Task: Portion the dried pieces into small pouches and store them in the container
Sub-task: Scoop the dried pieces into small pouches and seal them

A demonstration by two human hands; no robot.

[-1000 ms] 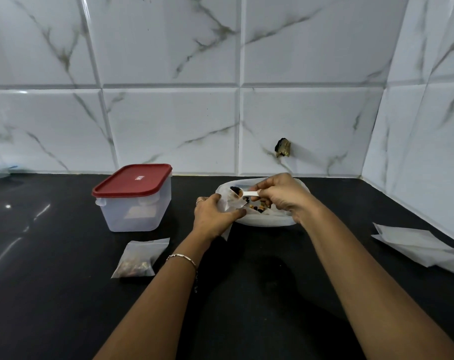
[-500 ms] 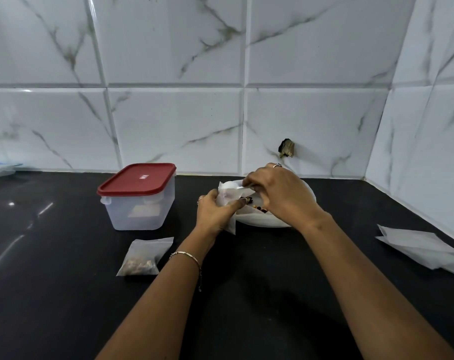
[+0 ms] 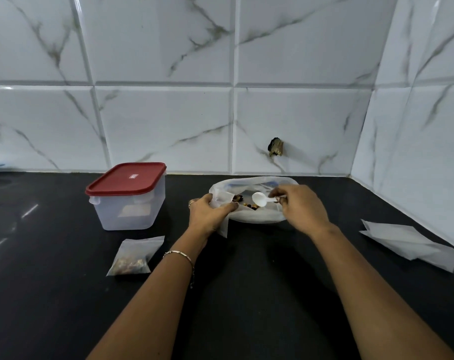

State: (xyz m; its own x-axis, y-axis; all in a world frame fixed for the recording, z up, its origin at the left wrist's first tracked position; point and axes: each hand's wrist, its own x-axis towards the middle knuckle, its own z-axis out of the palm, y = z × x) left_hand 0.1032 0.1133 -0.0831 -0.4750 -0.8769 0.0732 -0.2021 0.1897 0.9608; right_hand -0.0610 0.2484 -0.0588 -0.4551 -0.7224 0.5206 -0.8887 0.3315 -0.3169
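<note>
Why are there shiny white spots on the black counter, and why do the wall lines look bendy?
Head view: the glossy counter mirrors a light as glare at the left; head view again: the wide-angle lens bends the joints of the tile wall.

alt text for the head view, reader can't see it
Over a black counter, a person's left hand grips a small pouch at the edge of a bag of dried pieces while the right hand pinches a white spoon above it. A red-lidded container and one filled pouch sit to the left, empty pouches to the right.
</note>
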